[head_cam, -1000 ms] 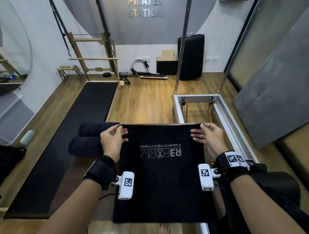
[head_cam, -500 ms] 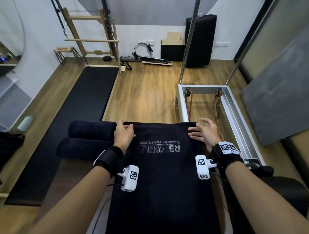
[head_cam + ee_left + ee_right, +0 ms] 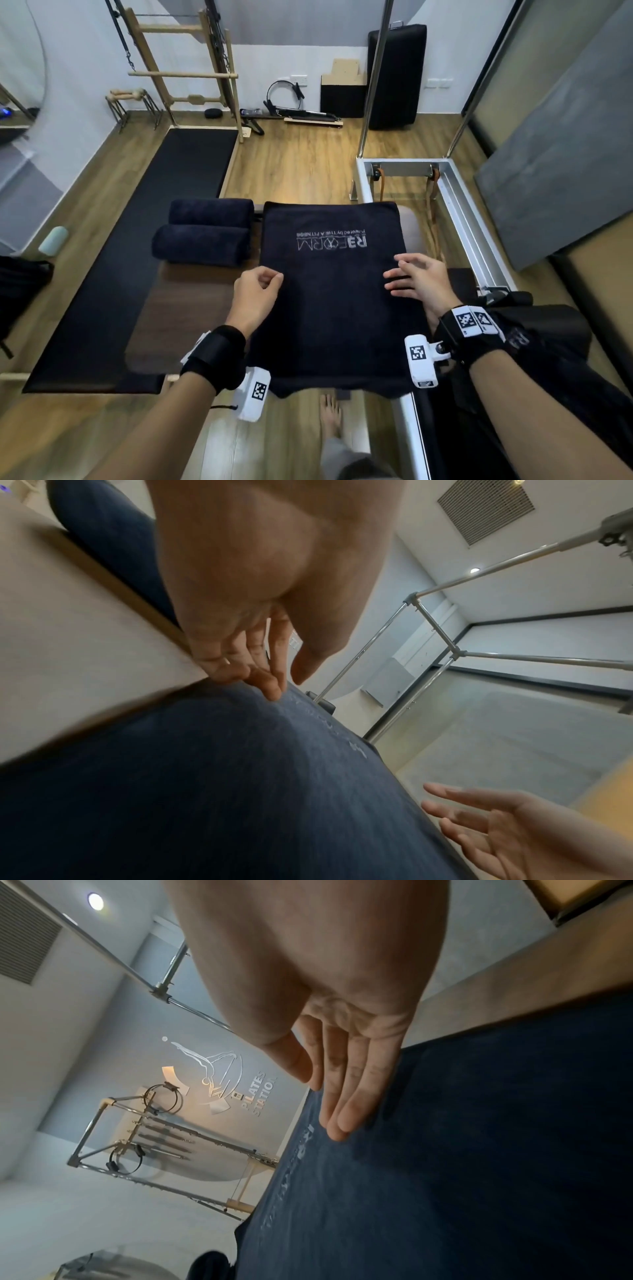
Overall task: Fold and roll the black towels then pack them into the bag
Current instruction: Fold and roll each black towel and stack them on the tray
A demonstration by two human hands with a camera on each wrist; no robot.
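A black towel (image 3: 335, 308) with a white logo lies spread flat on the brown table (image 3: 178, 308). My left hand (image 3: 269, 281) sits at the towel's left edge, and in the left wrist view its bent fingertips (image 3: 270, 688) touch the cloth with the thumb apart, holding nothing. My right hand (image 3: 400, 274) hovers at the right edge, fingers straight just above the towel (image 3: 445, 1150), as the right hand (image 3: 329, 1104) shows in its wrist view. Two rolled black towels (image 3: 205, 240) lie side by side left of the flat one. A black bag-like thing (image 3: 534, 346) sits at the right.
A silver reformer frame (image 3: 459, 205) runs along the right behind the table. A black floor mat (image 3: 137, 240) lies to the left, with another dark bag (image 3: 20, 284) at the far left edge. My bare foot (image 3: 330, 414) stands below the table's near edge.
Both hands have slid back from the towel's far corners to its middle sides and let go of the edge. The camera has tipped downward.
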